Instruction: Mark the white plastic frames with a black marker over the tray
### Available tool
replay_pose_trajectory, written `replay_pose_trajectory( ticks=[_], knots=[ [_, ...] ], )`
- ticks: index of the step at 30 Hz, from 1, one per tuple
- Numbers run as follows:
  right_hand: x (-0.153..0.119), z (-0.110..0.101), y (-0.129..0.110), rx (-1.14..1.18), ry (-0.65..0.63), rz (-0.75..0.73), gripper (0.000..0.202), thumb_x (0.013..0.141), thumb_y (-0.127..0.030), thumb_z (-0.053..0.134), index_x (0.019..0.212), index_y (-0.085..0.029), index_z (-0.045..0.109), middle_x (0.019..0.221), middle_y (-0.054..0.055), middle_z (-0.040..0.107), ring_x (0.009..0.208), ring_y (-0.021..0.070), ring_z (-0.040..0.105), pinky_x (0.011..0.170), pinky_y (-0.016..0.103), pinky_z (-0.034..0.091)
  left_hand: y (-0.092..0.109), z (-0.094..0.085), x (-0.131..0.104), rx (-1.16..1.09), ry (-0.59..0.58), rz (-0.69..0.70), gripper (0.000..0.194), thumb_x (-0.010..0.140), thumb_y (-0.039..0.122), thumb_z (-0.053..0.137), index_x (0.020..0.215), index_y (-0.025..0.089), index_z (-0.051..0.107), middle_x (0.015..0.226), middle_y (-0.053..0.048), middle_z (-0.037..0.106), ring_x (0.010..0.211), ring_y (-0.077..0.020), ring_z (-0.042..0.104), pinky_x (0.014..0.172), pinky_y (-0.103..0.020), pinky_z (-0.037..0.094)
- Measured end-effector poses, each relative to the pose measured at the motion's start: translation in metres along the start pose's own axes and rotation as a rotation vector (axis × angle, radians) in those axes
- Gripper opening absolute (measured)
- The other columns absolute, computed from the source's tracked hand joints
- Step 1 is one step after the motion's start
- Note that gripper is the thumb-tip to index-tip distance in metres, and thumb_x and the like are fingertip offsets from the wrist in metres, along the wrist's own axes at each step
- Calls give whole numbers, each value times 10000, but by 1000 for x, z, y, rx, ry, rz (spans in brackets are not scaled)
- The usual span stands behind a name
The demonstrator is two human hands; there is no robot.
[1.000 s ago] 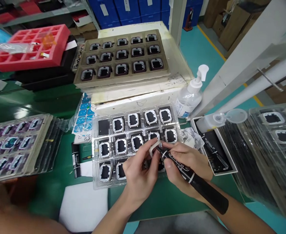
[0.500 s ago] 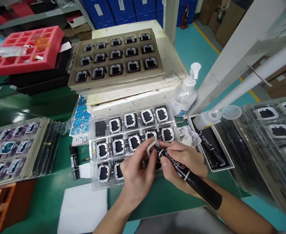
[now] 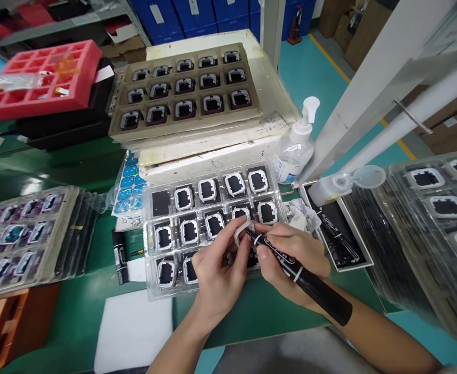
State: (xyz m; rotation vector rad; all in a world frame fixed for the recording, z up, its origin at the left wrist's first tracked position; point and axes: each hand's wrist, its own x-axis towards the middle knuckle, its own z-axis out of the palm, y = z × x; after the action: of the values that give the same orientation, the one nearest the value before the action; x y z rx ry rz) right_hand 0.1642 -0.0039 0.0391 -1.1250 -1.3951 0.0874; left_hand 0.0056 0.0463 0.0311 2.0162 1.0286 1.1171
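Between the thumb and fingers of my left hand is a small pale square frame, held up above the tray. My right hand grips a black marker pen, its tip at the inside of the frame; my fingers partly hide the contact. Beneath both hands lies a clear plastic tray with rows of pockets. Most visible pockets carry a white-rimmed frame with a black centre; the top left pocket shows only a dark pad. My hands cover the tray's lower right part.
A brown tray of similar parts stands on boxes behind. A pump bottle and an open box with a pen are on the right, beside stacked trays. Leftward are another marker, a white pad and more trays.
The marker's back end has shifted slightly up and left with my right hand. My left hand still holds the frame in nearly the same place.
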Motion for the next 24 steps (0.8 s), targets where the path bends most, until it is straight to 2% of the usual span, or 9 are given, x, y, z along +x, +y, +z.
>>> replay_pose_trajectory(
  ticks=[5,11,17,21,24],
  knots=[
    [-1,-1,1,11,-21,-12,252,914,-28,733,1096,-192,673,952,70,787,957,250,845,860,344,743,-1,0,0,-46,-17,-31,391,978,148,749,1362,221,768,853,-17,800,636,-98,677,579,-174,541],
    [-1,-2,1,51,-28,-3,300,886,-5,734,1108,-199,679,929,56,786,989,266,852,832,333,740,1,-1,2,-135,-11,-102,366,981,186,762,1343,236,787,711,25,705,537,-73,539,509,-170,450],
    [-4,-1,1,63,-34,27,296,893,13,735,1094,-196,676,934,59,775,1008,266,847,853,346,741,9,-1,5,-241,-11,-221,315,979,208,764,1293,192,793,752,0,748,589,-94,639,534,-166,516],
    [-4,-1,1,43,-35,19,282,906,3,737,1097,-195,674,933,69,779,968,256,846,802,338,736,11,-2,6,-253,-22,-226,289,972,187,759,1258,184,797,784,-5,765,608,-89,644,556,-163,541],
    [-3,-1,1,47,-39,14,266,910,-9,745,1093,-188,672,917,69,775,948,255,843,797,347,738,10,-3,5,-238,-31,-201,296,973,172,751,1265,188,791,754,13,736,573,-73,590,528,-155,501]
  ],
)
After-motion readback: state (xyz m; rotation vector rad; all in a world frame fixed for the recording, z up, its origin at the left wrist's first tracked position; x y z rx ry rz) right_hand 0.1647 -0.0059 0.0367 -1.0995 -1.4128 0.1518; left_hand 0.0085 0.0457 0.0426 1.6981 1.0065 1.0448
